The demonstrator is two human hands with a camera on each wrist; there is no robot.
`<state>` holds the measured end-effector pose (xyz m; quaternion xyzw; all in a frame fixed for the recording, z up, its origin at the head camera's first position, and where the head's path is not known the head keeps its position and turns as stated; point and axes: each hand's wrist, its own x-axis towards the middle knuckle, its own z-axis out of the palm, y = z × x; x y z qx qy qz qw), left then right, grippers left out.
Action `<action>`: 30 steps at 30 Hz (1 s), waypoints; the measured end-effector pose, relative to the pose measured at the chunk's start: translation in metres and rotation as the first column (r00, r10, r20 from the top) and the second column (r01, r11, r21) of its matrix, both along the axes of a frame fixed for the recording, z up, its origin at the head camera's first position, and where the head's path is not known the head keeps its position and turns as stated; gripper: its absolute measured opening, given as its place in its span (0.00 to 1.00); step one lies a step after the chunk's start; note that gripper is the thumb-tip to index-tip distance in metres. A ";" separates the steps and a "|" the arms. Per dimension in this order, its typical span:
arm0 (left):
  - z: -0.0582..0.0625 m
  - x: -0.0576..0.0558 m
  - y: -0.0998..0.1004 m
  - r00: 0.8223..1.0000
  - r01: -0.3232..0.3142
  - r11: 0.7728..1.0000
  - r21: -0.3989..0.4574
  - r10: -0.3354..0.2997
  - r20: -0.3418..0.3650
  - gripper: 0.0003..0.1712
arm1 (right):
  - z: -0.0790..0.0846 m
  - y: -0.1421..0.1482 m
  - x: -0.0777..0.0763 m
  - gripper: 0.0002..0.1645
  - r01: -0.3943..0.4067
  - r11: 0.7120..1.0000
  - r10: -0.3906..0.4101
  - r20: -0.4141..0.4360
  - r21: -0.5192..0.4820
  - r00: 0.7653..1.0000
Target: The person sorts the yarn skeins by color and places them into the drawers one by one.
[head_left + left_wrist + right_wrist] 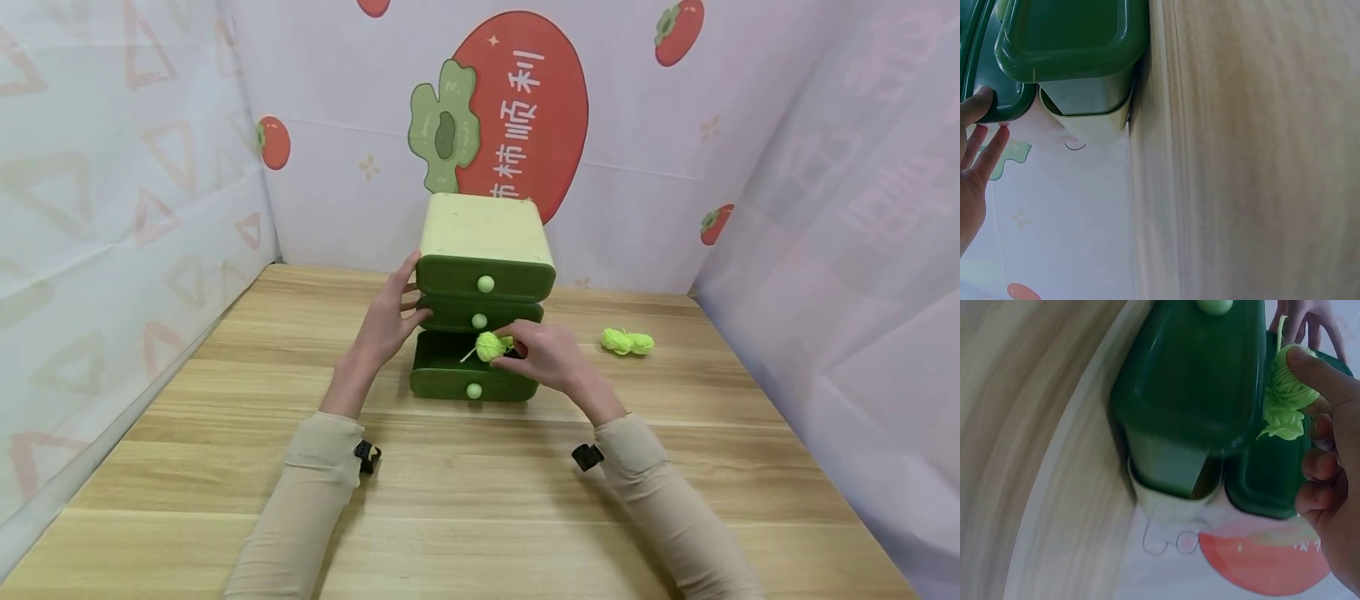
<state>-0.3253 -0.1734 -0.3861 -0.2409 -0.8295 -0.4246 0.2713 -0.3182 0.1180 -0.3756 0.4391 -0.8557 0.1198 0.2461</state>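
Observation:
A small drawer cabinet (486, 229) with a cream top and green fronts stands on the table, its bottom drawer (442, 383) pulled out. My right hand (551, 354) pinches a bright yellow-green yarn skein (490, 347) between thumb and fingers, over that drawer. In the right wrist view the yarn skein (1291, 390) shows a loose end sticking out. My left hand (384, 323) touches the cabinet's left side with fairly straight fingers. Its thumb (977, 105) lies against a green drawer front in the left wrist view. What lies inside the drawer is mostly hidden.
Another yellow-green yarn skein (627, 342) lies on the wooden table (480, 500) to the right of the cabinet. Behind stands a white cloth backdrop (345, 75) with persimmon prints, and cloth walls close both sides.

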 end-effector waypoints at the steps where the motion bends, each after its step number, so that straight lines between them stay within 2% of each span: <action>1: 0.000 0.000 0.000 1.000 0.003 1.000 0.003 -0.003 -0.002 0.57 | -0.001 -0.004 0.000 0.25 -0.003 1.000 0.003 -0.001 0.003 1.000; 7: 0.000 -0.001 0.002 1.000 0.016 1.000 0.017 -0.016 0.007 0.56 | -0.002 -0.027 0.001 0.24 0.017 0.999 -0.018 0.019 0.037 1.000; 11: 0.001 -0.001 0.002 1.000 0.015 1.000 0.014 -0.015 0.009 0.57 | 0.001 -0.038 0.004 0.25 0.063 0.993 -0.072 0.089 0.097 0.993; 15: 0.001 0.000 0.002 1.000 0.014 1.000 0.010 -0.014 0.007 0.56 | 0.002 -0.044 0.005 0.26 0.071 0.990 -0.090 0.160 0.121 0.983; 19: 0.001 0.000 0.002 1.000 0.018 1.000 0.014 -0.018 0.019 0.56 | 0.000 -0.046 0.005 0.25 0.054 0.994 -0.070 0.172 0.092 0.983; 25: 0.001 0.000 0.001 0.999 0.007 1.000 0.014 -0.008 0.044 0.57 | -0.001 -0.038 0.003 0.18 0.039 0.999 -0.040 0.127 0.006 0.991; 30: 0.000 -0.001 0.000 0.999 -0.001 1.000 0.004 0.001 0.034 0.56 | -0.001 -0.028 0.003 0.14 0.041 0.998 -0.036 0.110 -0.046 0.993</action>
